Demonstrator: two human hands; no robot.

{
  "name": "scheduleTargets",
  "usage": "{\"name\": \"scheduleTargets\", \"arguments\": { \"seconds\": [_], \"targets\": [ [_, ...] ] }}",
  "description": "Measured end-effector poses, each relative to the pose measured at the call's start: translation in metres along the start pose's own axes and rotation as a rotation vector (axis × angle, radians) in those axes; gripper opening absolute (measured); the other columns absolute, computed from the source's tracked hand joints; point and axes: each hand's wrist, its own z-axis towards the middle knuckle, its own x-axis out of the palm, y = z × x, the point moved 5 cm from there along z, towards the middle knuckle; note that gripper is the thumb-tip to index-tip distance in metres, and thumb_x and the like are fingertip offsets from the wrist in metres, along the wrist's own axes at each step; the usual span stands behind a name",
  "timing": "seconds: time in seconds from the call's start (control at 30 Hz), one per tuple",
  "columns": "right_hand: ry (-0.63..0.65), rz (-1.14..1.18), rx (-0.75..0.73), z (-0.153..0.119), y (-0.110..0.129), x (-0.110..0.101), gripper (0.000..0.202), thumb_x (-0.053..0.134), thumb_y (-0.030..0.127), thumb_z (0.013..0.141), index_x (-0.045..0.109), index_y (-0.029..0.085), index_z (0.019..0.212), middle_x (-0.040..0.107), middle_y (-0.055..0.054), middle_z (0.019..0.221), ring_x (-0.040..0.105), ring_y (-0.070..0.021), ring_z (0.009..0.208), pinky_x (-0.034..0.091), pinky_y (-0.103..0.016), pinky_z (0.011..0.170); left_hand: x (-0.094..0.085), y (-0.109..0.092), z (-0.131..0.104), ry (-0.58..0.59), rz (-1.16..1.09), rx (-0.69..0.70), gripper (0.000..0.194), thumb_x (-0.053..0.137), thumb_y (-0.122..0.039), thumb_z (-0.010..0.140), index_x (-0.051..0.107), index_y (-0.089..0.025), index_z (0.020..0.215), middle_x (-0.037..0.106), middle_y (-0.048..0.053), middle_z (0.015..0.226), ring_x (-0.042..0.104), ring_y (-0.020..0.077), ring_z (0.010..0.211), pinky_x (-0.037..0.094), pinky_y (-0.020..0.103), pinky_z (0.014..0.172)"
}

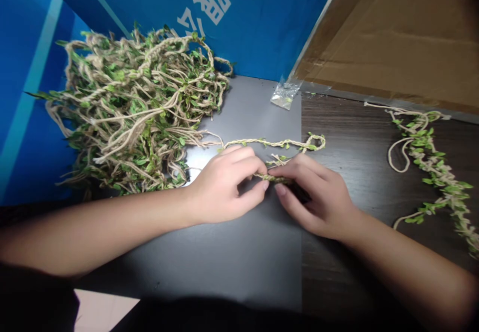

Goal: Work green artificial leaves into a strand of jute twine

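A braided twine cord with small green leaves (275, 178) runs between my two hands, over the grey mat. My left hand (234, 182) pinches it with thumb and fingertips. Close beside it, my right hand (316, 192) grips the same cord, thumb and forefinger pressed on it. Behind the hands, a stretch of leafy braid (267, 143) lies across the mat and ends in a loop at the right. Some loose twine ends show between that braid and my fingers. Whether they belong to the held cord, I cannot tell.
A big tangled heap of leafy twine braids (138, 97) fills the back left. A small clear plastic bag (285, 95) lies near a cardboard panel (392, 38). More leafy braid (441, 172) stretches along the dark wooden table at right. A blue panel (258, 28) stands behind.
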Motion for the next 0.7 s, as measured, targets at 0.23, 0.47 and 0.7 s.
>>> {"name": "scheduleTargets", "arguments": {
  "seconds": [0.23, 0.47, 0.7],
  "targets": [
    [0.026, 0.005, 0.001, 0.0017, -0.0046, 0.0052, 0.017, 0.064, 0.015, 0.091, 0.061, 0.020, 0.107, 0.064, -0.002, 0.085, 0.056, -0.0132, 0.073, 0.047, -0.029, 0.068, -0.0009, -0.0025, -0.0004, 0.004, 0.035, 0.018, 0.011, 0.060, -0.023, 0.092, 0.067, -0.014, 0.091, 0.060, 0.002, 0.079, 0.052, 0.0162, 0.077, 0.041, 0.034, 0.077],
    [0.068, 0.022, 0.007, 0.0004, -0.0034, 0.0070, 0.012, 0.064, 0.014, 0.089, 0.059, 0.019, 0.098, 0.063, -0.002, 0.084, 0.057, -0.0132, 0.075, 0.048, -0.029, 0.070, -0.0006, -0.0037, -0.0022, 0.023, 0.087, 0.030, 0.010, 0.060, -0.024, 0.092, 0.066, -0.016, 0.090, 0.062, 0.002, 0.082, 0.052, 0.0170, 0.079, 0.037, 0.035, 0.077],
    [0.067, 0.021, 0.002, 0.0008, -0.0035, 0.0066, 0.010, 0.063, 0.013, 0.089, 0.058, 0.018, 0.096, 0.063, -0.002, 0.081, 0.056, -0.0131, 0.073, 0.048, -0.029, 0.069, -0.0014, -0.0031, -0.0022, 0.005, 0.084, -0.018, 0.009, 0.062, -0.025, 0.091, 0.058, -0.017, 0.090, 0.062, 0.005, 0.099, 0.055, 0.0202, 0.096, 0.040, 0.038, 0.087]
  ]
}}
